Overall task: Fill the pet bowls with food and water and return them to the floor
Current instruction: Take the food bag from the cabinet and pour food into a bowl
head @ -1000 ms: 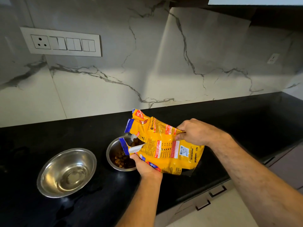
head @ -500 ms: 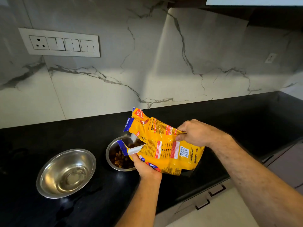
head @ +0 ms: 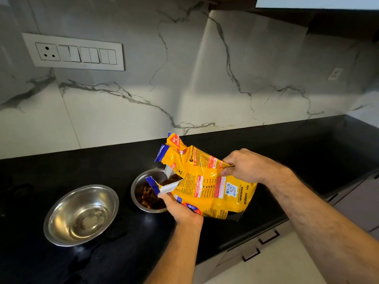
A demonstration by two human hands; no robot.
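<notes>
Here, the dog food bag [head: 207, 187] lies tipped, its torn mouth over the smaller steel bowl [head: 150, 191].

Its long axis runs left to right, mouth at the left end, directly above the kibble [head: 148, 196] already in that bowl. The left hand [head: 181, 208] pinches the bag's lower edge right beside the mouth, so it is the hand nearer the bowl; the right hand [head: 246, 166] pinches the upper edge, farther toward the bag's base. The larger steel bowl [head: 82, 215] sits apart to the left on the black surface [head: 307, 152]; whether it holds water, I cannot tell.
</notes>
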